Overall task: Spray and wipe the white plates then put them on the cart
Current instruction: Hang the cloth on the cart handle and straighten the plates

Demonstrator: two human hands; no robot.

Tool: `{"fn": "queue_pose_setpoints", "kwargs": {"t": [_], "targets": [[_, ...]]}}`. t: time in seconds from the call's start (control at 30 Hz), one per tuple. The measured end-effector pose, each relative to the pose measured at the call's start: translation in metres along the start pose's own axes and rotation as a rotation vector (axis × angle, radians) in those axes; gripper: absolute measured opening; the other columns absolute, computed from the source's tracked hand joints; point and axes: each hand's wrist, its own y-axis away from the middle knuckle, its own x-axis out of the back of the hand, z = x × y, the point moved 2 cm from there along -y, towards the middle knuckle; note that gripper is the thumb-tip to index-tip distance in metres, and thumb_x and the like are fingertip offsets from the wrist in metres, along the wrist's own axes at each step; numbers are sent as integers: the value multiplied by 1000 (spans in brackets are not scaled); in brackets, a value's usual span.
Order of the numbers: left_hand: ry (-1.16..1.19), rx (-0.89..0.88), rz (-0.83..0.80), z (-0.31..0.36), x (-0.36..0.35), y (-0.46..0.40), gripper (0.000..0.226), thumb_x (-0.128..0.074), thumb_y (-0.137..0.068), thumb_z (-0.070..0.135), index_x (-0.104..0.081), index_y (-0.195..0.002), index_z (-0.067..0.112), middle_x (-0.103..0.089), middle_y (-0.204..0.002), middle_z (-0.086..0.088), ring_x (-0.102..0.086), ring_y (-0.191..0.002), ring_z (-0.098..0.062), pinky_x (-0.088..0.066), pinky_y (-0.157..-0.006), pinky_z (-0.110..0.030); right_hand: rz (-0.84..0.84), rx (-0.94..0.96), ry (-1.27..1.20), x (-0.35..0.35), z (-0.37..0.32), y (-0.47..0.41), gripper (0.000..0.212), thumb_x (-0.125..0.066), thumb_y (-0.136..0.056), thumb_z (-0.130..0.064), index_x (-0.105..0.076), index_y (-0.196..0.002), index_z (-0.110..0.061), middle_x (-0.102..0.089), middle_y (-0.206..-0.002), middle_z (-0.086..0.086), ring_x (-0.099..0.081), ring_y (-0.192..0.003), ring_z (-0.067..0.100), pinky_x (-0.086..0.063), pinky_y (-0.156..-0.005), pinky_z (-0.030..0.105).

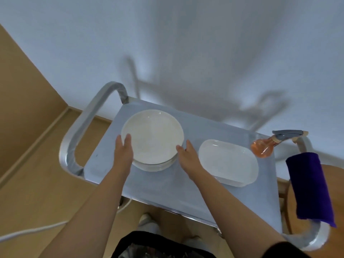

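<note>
On top of the cart (pixel 104 164), toward its left end, sits a stack of round white plates (pixel 152 136), and the person has a hand on each side of it. So the key relation is pretty simple: the stack is right between the two hands, left hand (pixel 123 151) at the left rim, right hand (pixel 188 155) at the lower right rim. Both sets of fingers look mostly straight and point away from the person, resting against the plate edges rather than wrapped under them. Neither hand looks properly clamped on yet, though whether the thumbs hook the rim is hard to tell.

Round plates have no long axis to worry about, so the hands just need to oppose each other, which they roughly do. The left hand sits a bit further up the rim than the right.

Just right of the right hand is a stack of oblong white dishes (pixel 229 162), long axis running left to right. Beyond that lies a spray bottle (pixel 268 146) with orange liquid, and a purple cloth (pixel 310 187) hangs over the cart's right handle.
</note>
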Motion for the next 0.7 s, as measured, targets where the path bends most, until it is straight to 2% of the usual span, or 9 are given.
{"fn": "queue_pose_setpoints", "kwargs": {"t": [0.13,0.2,0.3,0.4,0.53,0.6,0.7], "targets": [[-60,27,-111,-1,4,-25,56,-26,-103,41,-10,-153,21,-19,-159,-6,-23,-143,-28,-22,-113,-42,71,-35,-38,-16,-6,-5,45,-40,-98,-18,-31,-142,-8,-37,-147,8,-37,-131,24,-29,-105,32],[-76,29,-159,-4,7,-33,54,-24,-104,40,-12,-153,22,-23,-157,-6,-27,-141,-29,-25,-111,-41,94,-48,-66,-21,-7,-5,45,-39,-98,-13,-32,-142,-10,-41,-143,8,-41,-126,23,-33,-106,35],[-2,11,-194,-10,6,-36,48,-25,-104,36,-19,-151,25,-36,-148,-8,-41,-125,-26,-34,-99,-38,122,-77,-143,-26,-8,-6,42,-40,-97,-13,-34,-140,-13,-47,-136,6,-45,-112,18,-36,-94,31],[65,13,-212,-15,3,-36,45,-26,-105,32,-23,-149,27,-41,-141,-5,-41,-112,-19,-36,-94,-34,155,-110,-215,-29,-10,-7,41,-41,-98,-15,-34,-138,-15,-48,-134,5,-46,-110,19,-37,-90,32],[80,-30,-239,-19,8,-38,44,-28,-105,29,-28,-149,25,-44,-141,-3,-43,-118,-18,-36,-94,-30,201,-139,-268,-34,-11,-9,46,-41,-97,-17,-31,-142,-18,-46,-136,4,-46,-120,24,-41,-101,43],[10,-62,-222,-21,8,-40,47,-27,-105,30,-25,-151,23,-41,-145,-4,-42,-126,-21,-36,-98,-30,216,-136,-271,-35,-11,-9,48,-42,-97,-15,-30,-143,-19,-47,-136,3,-46,-121,25,-41,-103,44],[-264,-105,-141,-18,8,-41,52,-24,-104,35,-13,-153,19,-32,-153,-9,-33,-137,-31,-29,-112,-46,247,-138,-279,-35,-11,-7,46,-42,-96,-14,-35,-141,-18,-49,-134,3,-48,-117,23,-43,-98,39]]}}
